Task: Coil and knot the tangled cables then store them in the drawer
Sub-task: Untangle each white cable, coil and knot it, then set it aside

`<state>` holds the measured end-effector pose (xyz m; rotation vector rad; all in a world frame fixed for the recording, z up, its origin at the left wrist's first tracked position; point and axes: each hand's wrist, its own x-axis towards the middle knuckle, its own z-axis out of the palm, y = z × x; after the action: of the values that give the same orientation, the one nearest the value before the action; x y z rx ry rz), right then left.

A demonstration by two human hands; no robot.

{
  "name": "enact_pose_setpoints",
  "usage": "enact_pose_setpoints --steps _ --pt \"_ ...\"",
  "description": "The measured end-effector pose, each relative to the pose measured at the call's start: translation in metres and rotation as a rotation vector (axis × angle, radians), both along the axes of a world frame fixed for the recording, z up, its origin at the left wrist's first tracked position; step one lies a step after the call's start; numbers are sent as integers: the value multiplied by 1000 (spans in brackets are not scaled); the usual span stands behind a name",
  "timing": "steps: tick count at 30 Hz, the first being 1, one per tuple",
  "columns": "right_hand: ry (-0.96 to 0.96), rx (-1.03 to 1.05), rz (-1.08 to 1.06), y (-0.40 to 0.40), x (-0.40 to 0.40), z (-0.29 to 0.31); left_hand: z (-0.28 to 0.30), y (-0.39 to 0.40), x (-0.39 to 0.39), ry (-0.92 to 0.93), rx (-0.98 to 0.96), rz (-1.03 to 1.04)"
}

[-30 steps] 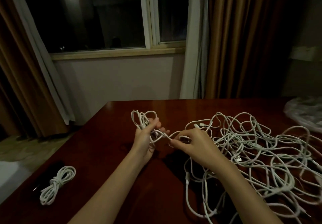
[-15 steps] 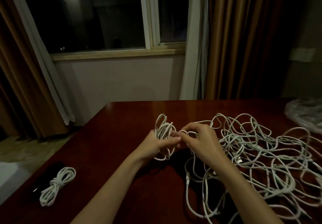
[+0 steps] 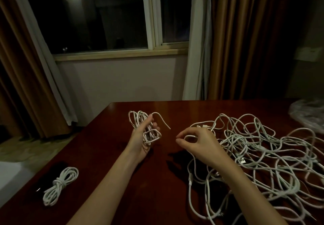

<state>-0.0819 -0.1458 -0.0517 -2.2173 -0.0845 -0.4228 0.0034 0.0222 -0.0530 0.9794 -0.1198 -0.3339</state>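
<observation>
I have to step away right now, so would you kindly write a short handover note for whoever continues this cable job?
Left hand: grips a half-made coil above the table; its loose end sticks out toward the right, not yet knotted.
Right hand: fingers curled beside the tangled pile; whether it pinches a strand there I cannot tell.
Done: one knotted bundle lies at the near left of the table.
Left: knot the held coil, coil and knot the pile, store everything. No drawer is in view.
</observation>
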Motion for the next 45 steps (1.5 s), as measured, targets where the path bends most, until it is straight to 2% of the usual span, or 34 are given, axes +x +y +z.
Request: enact_pose_setpoints --steps 4,6,10,12,14,16,17,18,20,23,26,28,30,35,39,45 --pt "-144 115 -110 4 -1 5 2 -3 -6 -73 70 -144" --pt "-170 106 -88 7 -2 7 2 -6 -10 -119 105 -224" --pt "-207 115 -53 10 -3 8 2 -8 -8 -227 300 -199" --pt "-255 240 -122 4 -4 11 2 -5 -3 -239 344 -72" --pt "-281 368 -151 -1 -4 14 2 1 5 -286 404 229" --pt "-257 438 -124 -1 -4 15 6 8 5 -456 416 474" --pt "-233 447 -103 1 -4 16 9 8 2 -548 399 495" --pt "-210 439 -86 4 -3 15 12 7 0 -616 370 436" --pt "-188 388 -62 11 -3 14 13 -2 -6 -681 365 176" --pt "-188 347 -51 16 -4 13 13 -15 -19 -736 528 -236" --pt "-174 371 -40 19 -2 12 11 -22 -24 -748 543 -278" --pt "-170 420 -8 22 -1 12 10 -23 -25 -718 480 -210" --pt "-140 469 36 26 -3 14 10 -25 -24 -614 367 -158" --pt "72 508 193 32 -5 15 19 -20 -22 -298 15 -84" --pt "201 672 175 37 -6 14 21 -18 -20 -79 -178 -88" --pt "327 702 245 38 -8 15 20 -14 -16 -71 -236 -149"
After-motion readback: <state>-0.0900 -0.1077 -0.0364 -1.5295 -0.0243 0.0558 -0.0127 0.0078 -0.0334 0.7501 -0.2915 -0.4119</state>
